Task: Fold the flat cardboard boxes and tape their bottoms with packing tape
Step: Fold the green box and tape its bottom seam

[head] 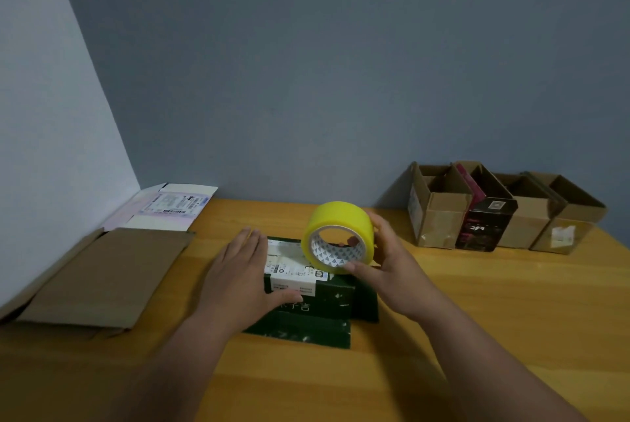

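A dark green cardboard box with a white shipping label stands on the wooden table in front of me, flaps spread at its base. My left hand lies flat along the box's left side, fingers straight, thumb on the front face. My right hand grips a yellow roll of packing tape that stands on edge on the box's top. Whether a strip is pulled from the roll I cannot tell.
Flat brown cardboard boxes lie at the left edge, with a flat white box behind them against the wall. Several folded open boxes, brown and one black, stand in a row at the back right.
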